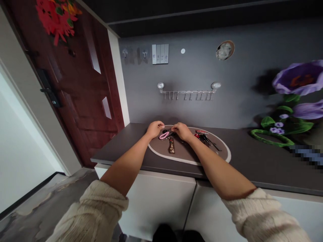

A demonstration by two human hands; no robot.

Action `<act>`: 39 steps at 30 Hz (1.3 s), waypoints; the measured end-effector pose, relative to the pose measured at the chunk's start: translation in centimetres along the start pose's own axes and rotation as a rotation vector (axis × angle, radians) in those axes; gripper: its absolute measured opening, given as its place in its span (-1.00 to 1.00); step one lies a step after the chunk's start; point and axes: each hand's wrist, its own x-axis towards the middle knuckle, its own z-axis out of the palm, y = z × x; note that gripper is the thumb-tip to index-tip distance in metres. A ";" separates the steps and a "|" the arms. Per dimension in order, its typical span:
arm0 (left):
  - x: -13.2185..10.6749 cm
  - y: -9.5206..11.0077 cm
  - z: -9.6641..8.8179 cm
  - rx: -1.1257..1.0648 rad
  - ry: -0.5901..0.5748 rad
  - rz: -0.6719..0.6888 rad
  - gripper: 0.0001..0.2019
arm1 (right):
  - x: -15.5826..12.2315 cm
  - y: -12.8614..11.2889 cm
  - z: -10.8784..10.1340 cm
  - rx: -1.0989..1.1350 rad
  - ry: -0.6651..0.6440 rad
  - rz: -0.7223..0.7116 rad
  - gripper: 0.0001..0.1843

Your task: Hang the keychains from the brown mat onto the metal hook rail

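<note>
My left hand (154,129) is over the left end of an oval brown mat, its fingers curled together at the tips. Whatever those fingertips hold is too small to make out. Just right of it, my right hand (182,131) has its fingers pinched close above a small dark cluster, and what lies between them is hidden. Between and below the hands lie a pink loop strap (164,135) and a brown patterned key strap (172,146) with lettering. Right of my right wrist are a bunch of dark keys (206,139) and a red pocketknife-like item (202,131).
The mat (161,155) with its white rim lies on a dark countertop (252,164) above white cabinets. A rail with several hooks (188,92) is fixed to the grey wall. Purple artificial flowers (297,80) stand at right; a dark red door (83,90) is at left.
</note>
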 end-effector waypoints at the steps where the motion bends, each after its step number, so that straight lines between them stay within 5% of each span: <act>1: 0.0 0.0 0.0 -0.005 -0.009 0.000 -0.85 | 0.0 0.0 0.0 -0.005 -0.007 -0.011 -0.79; 15: 0.0 -0.1 -0.4 0.045 0.019 -0.022 -0.84 | -0.2 -0.4 -0.6 -0.065 -0.113 -0.275 -0.76; 24: 0.0 -0.4 -0.5 0.007 0.077 -0.046 -0.86 | -0.1 -1.1 -0.4 -0.086 -0.112 -0.131 -0.78; 39: 0.0 -0.2 -0.5 -0.081 0.112 -0.058 -0.86 | 0.1 -1.3 -0.4 -0.276 -0.174 -0.149 -0.78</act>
